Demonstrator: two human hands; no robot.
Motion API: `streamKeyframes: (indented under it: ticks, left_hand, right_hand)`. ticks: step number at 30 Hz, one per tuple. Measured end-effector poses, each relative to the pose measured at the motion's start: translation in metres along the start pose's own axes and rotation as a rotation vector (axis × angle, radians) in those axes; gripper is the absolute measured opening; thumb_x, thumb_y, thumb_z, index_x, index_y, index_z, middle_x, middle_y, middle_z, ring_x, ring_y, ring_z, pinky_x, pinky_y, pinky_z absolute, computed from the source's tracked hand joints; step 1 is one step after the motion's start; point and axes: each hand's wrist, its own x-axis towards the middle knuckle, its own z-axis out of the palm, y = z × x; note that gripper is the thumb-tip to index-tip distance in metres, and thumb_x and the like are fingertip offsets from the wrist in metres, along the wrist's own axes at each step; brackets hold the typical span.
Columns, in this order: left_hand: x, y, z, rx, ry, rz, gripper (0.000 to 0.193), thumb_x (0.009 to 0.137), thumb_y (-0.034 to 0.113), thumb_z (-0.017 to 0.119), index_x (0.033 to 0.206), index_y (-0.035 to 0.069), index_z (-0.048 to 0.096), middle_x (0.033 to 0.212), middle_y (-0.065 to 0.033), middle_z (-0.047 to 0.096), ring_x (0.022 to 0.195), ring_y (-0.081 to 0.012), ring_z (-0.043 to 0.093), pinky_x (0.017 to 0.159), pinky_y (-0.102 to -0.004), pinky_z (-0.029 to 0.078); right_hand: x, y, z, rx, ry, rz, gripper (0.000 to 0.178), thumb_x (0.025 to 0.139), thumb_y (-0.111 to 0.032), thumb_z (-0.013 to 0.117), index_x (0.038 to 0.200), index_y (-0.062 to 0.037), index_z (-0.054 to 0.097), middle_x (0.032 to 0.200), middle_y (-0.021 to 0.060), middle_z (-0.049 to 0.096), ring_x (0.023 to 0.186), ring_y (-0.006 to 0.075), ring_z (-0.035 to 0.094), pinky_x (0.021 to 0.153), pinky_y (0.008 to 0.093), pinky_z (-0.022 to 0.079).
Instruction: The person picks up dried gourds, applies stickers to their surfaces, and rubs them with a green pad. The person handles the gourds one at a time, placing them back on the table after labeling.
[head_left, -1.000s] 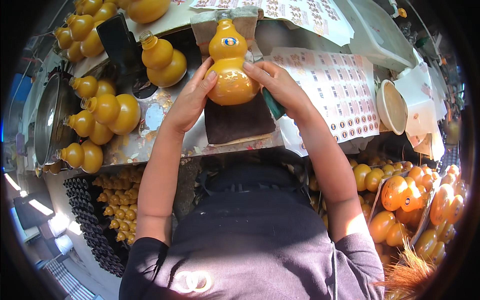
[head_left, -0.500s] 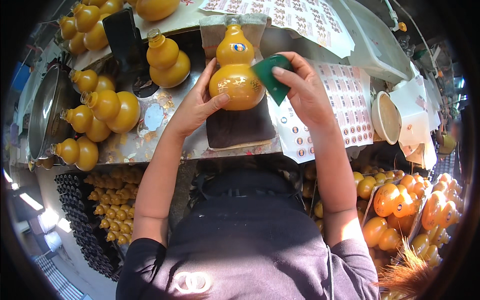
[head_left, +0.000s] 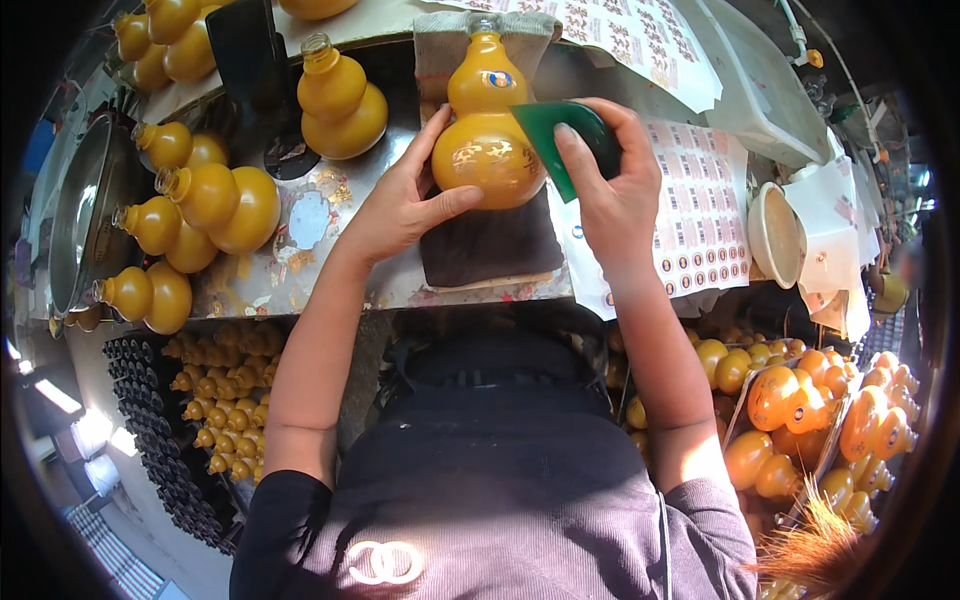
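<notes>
A yellow gourd-shaped bottle (head_left: 488, 130) lies on a dark folded cloth (head_left: 490, 248), its clear neck pointing away from me. It bears a small oval blue-and-red label on the upper bulb and gold lettering on the lower one. My left hand (head_left: 405, 205) steadies the bottle, thumb along the lower bulb and fingers at its left side. In my right hand (head_left: 622, 185) is a green flat scraper (head_left: 548, 135), pinched between thumb and fingers. The scraper's edge is close against the right side of the bottle near the waist; whether it touches cannot be made out.
Several similar bottles (head_left: 235, 205) lie at the left, with one (head_left: 342, 100) beside a dark phone-like stand (head_left: 250, 75). Printed label sheets (head_left: 695, 210) spread at the right, near a shallow bowl (head_left: 775, 235) and a clear bin (head_left: 760, 90). Crated bottles (head_left: 790, 400) sit below the table edge.
The scraper has tilted more upright against the bottle's right side as my right hand turned. My left hand stays on the bottle. The whole view has shifted slightly.
</notes>
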Motion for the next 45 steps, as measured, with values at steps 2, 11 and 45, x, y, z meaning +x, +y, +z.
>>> streamKeyframes:
  ticks: [2, 11, 45]
  left_hand:
    - [-0.001, -0.003, -0.002, 0.024, -0.017, 0.035, 0.091, 0.085, 0.026, 0.071, 0.149, -0.001, 0.013, 0.15, -0.0147, 0.028, 0.138, -0.0208, 0.03, 0.113, -0.0315, 0.024]
    - [0.009, -0.01, -0.006, 0.005, 0.068, -0.076, 0.07, 0.099, 0.042, 0.044, 0.148, -0.003, 0.02, 0.148, -0.0136, 0.033, 0.137, -0.0182, 0.03, 0.111, -0.0299, 0.025]
    - [0.037, -0.004, 0.022, -0.028, 0.371, -0.086, 0.052, 0.098, 0.044, 0.046, 0.125, 0.0, 0.044, 0.115, -0.0106, 0.056, 0.106, -0.0134, 0.056, 0.094, -0.0283, 0.044]
  right_hand:
    - [-0.011, 0.003, -0.002, -0.118, 0.034, -0.165, 0.022, 0.081, -0.004, 0.068, 0.103, -0.0029, 0.061, 0.091, 0.009, 0.062, 0.084, 0.0215, 0.061, 0.077, 0.0297, 0.048]
    - [-0.054, 0.019, 0.017, -0.435, -0.194, -0.808, 0.039, 0.066, -0.004, 0.068, 0.104, -0.0109, 0.068, 0.098, -0.003, 0.059, 0.081, 0.0148, 0.054, 0.069, 0.028, 0.041]
    - [-0.02, 0.041, -0.001, 0.071, 0.041, 0.175, 0.032, 0.089, -0.021, 0.064, 0.109, 0.0013, 0.052, 0.096, 0.0113, 0.059, 0.086, 0.0178, 0.056, 0.078, 0.0302, 0.046]
